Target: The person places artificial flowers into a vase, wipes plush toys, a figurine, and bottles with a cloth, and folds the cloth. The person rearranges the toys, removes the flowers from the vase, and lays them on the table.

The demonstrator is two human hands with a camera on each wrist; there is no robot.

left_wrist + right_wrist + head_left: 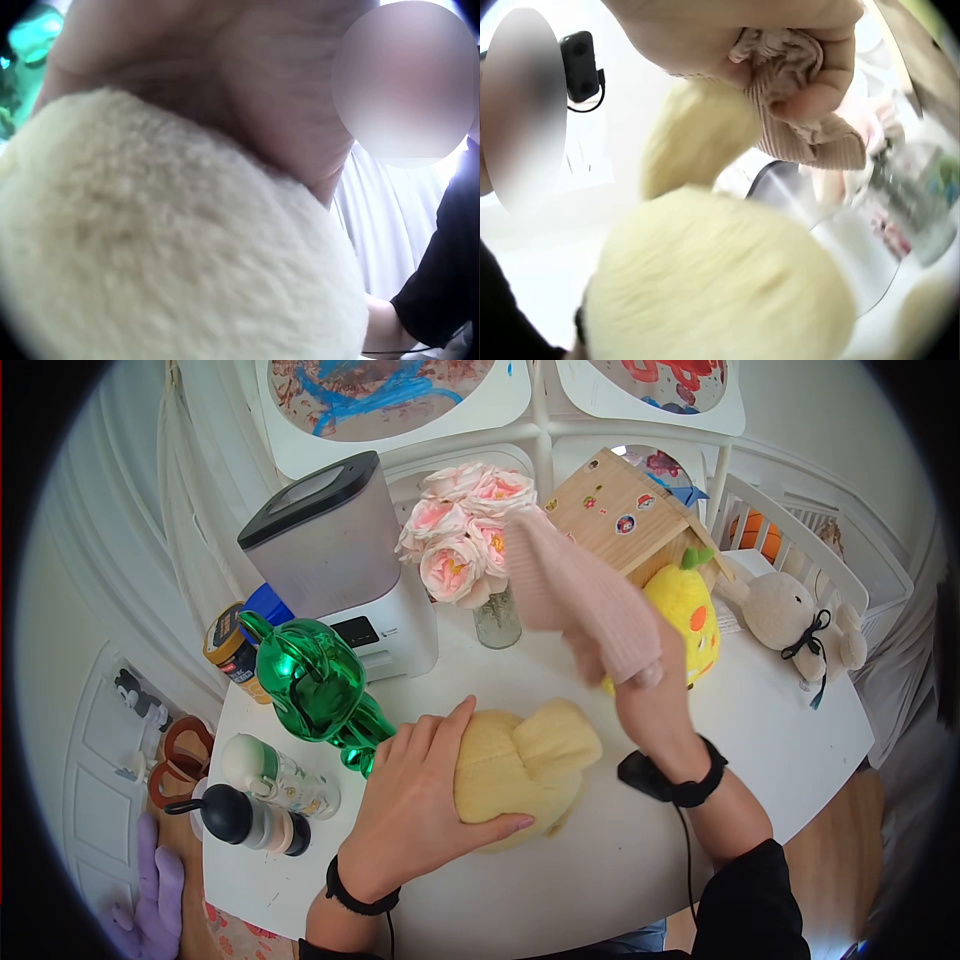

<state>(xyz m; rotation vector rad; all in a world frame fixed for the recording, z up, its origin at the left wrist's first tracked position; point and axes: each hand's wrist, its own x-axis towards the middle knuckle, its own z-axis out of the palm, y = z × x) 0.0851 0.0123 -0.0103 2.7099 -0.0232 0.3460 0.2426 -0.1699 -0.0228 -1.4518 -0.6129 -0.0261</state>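
A pale yellow, soft plush toy with a rounded ear-like flap (508, 772) is at the near middle of the white tabletop (790, 765); the left hand (415, 790) holds it, fingers spread over its left side and thumb wrapped round its near side, a grip that probably keeps it from rolling or twisting; whether it touches the tabletop I cannot tell; the right hand (655, 710) is raised to the right of it, fingers curled round the bunched end of a pale pink, ribbed knit cloth (585, 585), so the rest extends far and left, seemingly loose because only that end is held; the glossy metallic green figure (312, 685) stands left of the plush, and the pink flowers (460, 550) in a clear glass vase (497, 622) stand beyond it, apparently leaving the near middle for both hands.
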